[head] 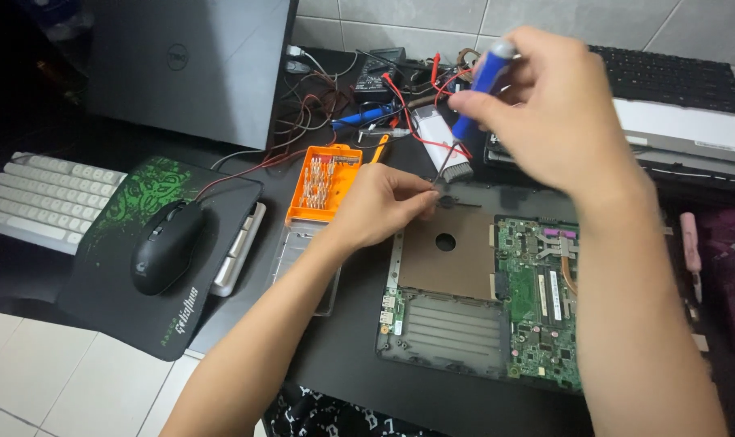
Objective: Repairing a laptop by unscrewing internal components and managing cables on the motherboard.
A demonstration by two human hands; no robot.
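Both hands are meeting over one spot: the right hand (545,105) is gripping a blue screwdriver (474,85) whose shaft is slanting down-left to the left hand (380,206), which is pinching by the tip at the open laptop's (465,307) top edge.

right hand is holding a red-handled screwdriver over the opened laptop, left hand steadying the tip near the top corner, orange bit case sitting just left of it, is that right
Not quite: the screwdriver handle is blue, not red, as the head view shows. The rest holds: the right hand grips it above the opened laptop, the left hand pinches at its tip near the top corner, and the orange bit case lies just to the left.
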